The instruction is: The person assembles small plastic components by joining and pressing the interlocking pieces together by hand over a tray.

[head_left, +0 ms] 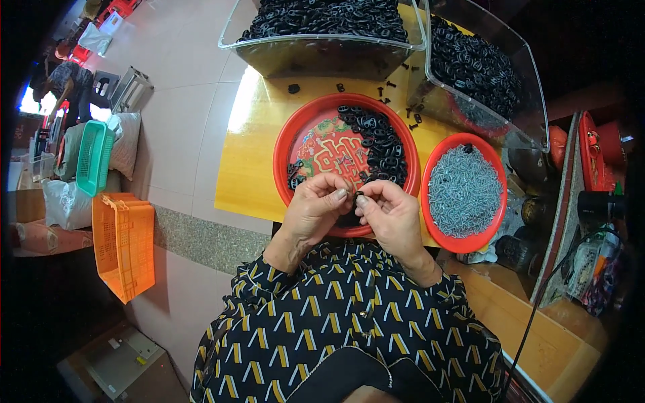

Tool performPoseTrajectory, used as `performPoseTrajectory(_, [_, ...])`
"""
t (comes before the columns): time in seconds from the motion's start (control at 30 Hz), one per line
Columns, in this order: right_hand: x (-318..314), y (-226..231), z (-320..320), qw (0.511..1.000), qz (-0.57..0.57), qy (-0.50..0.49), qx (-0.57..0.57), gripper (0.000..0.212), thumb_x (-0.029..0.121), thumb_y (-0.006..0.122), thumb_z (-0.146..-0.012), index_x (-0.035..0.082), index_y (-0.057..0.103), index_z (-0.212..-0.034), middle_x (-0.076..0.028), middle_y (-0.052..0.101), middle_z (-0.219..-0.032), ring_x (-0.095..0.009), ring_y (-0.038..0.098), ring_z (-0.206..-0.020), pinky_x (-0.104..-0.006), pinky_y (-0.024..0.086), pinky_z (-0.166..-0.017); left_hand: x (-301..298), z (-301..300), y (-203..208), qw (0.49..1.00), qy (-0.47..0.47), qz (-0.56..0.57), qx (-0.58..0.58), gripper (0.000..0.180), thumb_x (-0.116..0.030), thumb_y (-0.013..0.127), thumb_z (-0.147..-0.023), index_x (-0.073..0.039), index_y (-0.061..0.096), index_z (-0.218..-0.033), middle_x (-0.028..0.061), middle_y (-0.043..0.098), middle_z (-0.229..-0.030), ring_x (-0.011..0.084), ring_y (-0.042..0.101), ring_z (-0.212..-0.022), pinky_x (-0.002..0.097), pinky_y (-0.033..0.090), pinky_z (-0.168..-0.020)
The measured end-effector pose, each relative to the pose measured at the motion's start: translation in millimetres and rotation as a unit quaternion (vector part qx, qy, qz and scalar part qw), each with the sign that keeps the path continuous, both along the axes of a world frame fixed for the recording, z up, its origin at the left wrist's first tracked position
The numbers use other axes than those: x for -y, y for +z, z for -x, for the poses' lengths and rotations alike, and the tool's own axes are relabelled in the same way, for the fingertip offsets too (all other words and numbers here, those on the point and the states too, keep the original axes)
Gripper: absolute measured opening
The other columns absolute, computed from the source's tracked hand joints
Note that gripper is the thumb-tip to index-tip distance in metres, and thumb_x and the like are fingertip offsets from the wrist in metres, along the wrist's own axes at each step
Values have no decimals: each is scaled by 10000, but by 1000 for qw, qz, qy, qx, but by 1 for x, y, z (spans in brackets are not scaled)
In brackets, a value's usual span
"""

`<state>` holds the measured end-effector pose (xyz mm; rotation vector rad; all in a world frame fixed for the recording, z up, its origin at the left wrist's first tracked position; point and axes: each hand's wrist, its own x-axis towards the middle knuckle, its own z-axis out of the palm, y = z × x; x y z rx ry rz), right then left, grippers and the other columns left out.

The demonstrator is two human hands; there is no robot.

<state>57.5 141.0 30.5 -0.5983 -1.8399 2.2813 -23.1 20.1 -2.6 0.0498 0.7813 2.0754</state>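
Both of my hands meet over the near edge of a round red tray [282,144] with a patterned bottom. My right hand [393,213] pinches a small black plastic piece [357,195] between thumb and fingertips. Close beside it, my left hand [314,207] is closed in a pinch; what lies between its fingertips is too small to make out. Loose black plastic pieces [384,144] with holes are heaped along the tray's right side, and a few more lie at its left. To the right stands a red bowl [500,171] filled with small silvery screws [465,191].
Two clear plastic bins [322,57] [531,87] full of black pieces stand at the far side of the yellow table [242,161]. Several black bits lie scattered near them. On the left are an orange crate [124,245] and a green basket [94,158].
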Motion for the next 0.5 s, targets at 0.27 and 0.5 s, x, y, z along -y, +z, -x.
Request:
performPoseTrajectory(0.27, [1,-1,0,1000,-21,-4,8,72,0,541,-786,-12,524,-855,-18,546,-708,-52,531,-606,-165,438,-527,1,-1,2,999,-1,12,-43,73,-49,581,-773,-15,540,-821,39,537,-770,104,484,-668,221,391,-611])
performPoseTrajectory(0.5, [3,-1,0,999,-30,1,17,70,-7,536,-784,-4,522,-853,-10,541,-706,-46,527,-600,-161,431,-517,2,-2,0,998,2,28,-58,79,-32,579,-773,-3,542,-837,29,542,-774,93,487,-672,208,403,-617])
